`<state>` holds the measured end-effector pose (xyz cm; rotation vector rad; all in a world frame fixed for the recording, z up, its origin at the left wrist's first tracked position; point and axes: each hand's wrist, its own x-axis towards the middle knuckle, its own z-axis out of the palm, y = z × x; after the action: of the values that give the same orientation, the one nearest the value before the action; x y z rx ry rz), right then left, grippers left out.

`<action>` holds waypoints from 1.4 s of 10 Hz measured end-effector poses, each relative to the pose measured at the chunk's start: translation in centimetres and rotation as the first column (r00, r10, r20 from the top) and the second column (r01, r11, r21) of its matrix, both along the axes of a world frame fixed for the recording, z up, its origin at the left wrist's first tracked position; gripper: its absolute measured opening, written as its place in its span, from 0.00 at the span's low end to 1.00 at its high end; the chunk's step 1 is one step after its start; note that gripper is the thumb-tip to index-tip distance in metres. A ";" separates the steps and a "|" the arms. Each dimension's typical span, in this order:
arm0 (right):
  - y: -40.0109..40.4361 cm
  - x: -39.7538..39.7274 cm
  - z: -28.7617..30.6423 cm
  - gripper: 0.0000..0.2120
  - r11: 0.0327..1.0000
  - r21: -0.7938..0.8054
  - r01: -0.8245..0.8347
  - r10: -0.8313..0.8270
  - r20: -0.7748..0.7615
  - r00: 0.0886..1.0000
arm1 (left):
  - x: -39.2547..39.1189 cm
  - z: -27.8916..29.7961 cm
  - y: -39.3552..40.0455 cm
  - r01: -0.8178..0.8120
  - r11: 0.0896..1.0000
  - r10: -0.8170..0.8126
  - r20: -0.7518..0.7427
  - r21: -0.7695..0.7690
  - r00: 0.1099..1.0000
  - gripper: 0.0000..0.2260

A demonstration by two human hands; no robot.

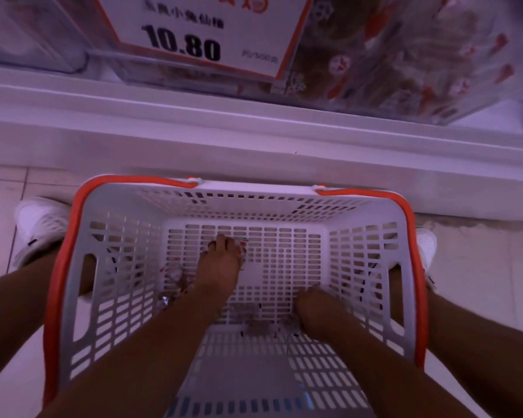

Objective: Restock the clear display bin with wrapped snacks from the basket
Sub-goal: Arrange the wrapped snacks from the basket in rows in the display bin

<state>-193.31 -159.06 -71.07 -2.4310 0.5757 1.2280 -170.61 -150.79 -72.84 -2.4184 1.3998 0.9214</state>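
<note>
Both hands (221, 263) in basket (372, 267), grabbing snacks (175, 277)

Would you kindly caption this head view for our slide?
Both hands gather the last wrapped snacks from a white basket below the display bin.

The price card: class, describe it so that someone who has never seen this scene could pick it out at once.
Start at the white basket on the floor and look up past the white shelf edge to the clear bin of wrapped snacks. The price card leans on the bin's front, at top centre. It alone is white, orange-bordered and printed with a bold black 10.80.
</note>
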 end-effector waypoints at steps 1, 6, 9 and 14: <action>0.9 0.5 0.1 0.15 0.996 -0.008 -0.091 0.091 -0.030 0.995 | -1.1 0.1 0.3 0.032 0.999 -0.033 -0.003 -0.043 0.999 0.22; 1.7 0.9 0.6 0.16 0.996 0.080 0.046 -0.029 -0.193 0.981 | -2.4 -1.7 1.8 0.102 0.994 -0.087 -0.351 0.024 0.932 0.18; -0.3 1.4 5.3 0.15 0.818 0.159 0.553 -0.519 -0.209 0.829 | 1.0 7.9 -0.7 -0.613 0.732 0.572 -0.758 0.298 0.314 0.11; -0.5 9.6 37.4 0.13 0.745 0.547 0.383 -0.545 0.829 -0.124 | 3.1 37.6 1.1 -0.814 0.474 0.296 -0.932 0.335 -0.210 0.19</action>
<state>-183.71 -159.52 -33.68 -1.8999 0.7198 -0.8207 -167.49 -149.70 -35.28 -2.7584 0.1245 3.3096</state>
